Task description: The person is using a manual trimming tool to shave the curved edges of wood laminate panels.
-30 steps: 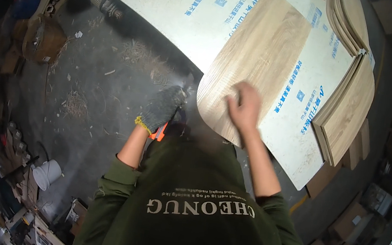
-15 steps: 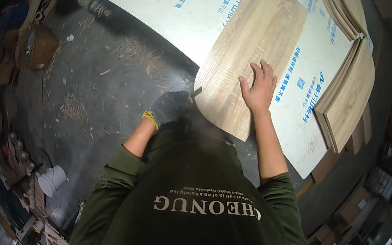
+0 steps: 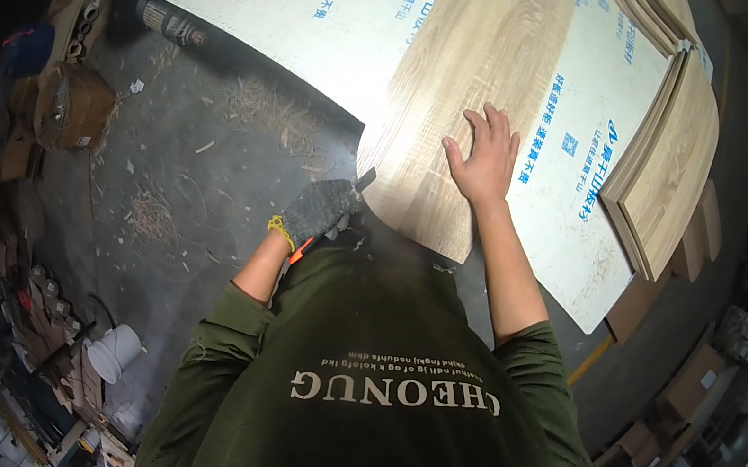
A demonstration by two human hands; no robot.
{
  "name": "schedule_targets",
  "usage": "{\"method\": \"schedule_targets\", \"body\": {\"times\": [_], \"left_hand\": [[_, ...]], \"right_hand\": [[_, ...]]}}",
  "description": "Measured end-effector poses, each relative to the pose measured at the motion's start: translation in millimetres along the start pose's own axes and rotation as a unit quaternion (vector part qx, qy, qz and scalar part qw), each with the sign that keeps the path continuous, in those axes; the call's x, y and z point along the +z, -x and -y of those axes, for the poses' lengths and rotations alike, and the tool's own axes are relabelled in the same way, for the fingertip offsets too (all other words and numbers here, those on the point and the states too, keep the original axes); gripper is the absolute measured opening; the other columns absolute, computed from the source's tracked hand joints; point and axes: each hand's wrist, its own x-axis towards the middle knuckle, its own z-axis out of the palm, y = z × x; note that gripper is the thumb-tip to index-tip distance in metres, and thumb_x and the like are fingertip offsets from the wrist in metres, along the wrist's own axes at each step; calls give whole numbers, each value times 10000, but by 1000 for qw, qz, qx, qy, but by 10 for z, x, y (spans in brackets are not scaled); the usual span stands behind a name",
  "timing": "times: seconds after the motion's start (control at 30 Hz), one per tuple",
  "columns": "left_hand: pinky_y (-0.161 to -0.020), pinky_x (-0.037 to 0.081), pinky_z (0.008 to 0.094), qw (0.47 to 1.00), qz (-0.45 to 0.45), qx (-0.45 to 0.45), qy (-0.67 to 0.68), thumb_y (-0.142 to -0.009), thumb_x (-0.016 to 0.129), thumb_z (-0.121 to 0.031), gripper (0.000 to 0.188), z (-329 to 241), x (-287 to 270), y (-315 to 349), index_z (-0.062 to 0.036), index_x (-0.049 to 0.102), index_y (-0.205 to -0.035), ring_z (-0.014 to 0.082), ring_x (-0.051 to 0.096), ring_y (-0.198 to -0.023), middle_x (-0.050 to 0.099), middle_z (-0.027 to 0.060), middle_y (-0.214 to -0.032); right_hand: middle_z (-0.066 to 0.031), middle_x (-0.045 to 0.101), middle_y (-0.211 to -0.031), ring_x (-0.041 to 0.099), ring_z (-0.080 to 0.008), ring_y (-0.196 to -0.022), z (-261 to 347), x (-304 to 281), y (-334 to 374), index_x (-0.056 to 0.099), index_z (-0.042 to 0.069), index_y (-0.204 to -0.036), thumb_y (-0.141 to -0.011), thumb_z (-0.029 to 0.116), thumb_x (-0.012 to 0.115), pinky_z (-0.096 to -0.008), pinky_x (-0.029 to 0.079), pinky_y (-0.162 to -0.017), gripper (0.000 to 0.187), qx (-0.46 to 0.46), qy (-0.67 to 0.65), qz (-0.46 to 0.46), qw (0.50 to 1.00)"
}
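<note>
A wood-grain board (image 3: pixel 453 82) with a rounded near end lies on a large white sheet (image 3: pixel 572 252) printed in blue. Its near end juts out past the sheet's edge toward me. My right hand (image 3: pixel 485 158), bare, rests flat on the board with its fingers spread. My left hand (image 3: pixel 318 209) wears a dark grey glove with a yellow cuff and is closed round an orange-handled tool with a flat dark blade (image 3: pixel 365 178). That blade is at the board's rounded left corner. The glove hides the tool's middle, and its exact kind cannot be made out.
Stacked curved wood-grain boards (image 3: pixel 665 169) stand at the sheet's right edge. Thin shavings (image 3: pixel 152 217) litter the grey floor on the left. A cylindrical motor-like part (image 3: pixel 169 21) shows under the sheet. A white bucket (image 3: pixel 114 352) and cardboard boxes (image 3: pixel 72 105) are farther left.
The board and my right hand appear slightly farther left in view. My left hand has turned, bringing the tool's orange handle into sight; its blade stays at the rounded corner.
</note>
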Motion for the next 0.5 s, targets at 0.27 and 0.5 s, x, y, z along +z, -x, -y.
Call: {"method": "schedule_targets", "body": {"times": [0.27,0.5], "left_hand": [[-695,466,393,1000,4,10,-9,-932,562,-277,295,271,65,20,2,644,-979,270,615,-727,650,146,-818],[-720,462,375,981,-53,110,-149,-948,529,-406,435,382,393,203,13,645,-956,235,595,-735,659,124,-808]], "right_hand": [[-124,403,-1434,287,-342,-1398,-2,2,6,534,175,-1274,-805,447,674,-568,181,-1135,560,3,-4,1,1000],[-129,406,-1431,284,-342,-1398,0,5,-1,536,168,-1273,-809,445,668,-572,183,-1134,556,-4,-7,-2,1000]]}}
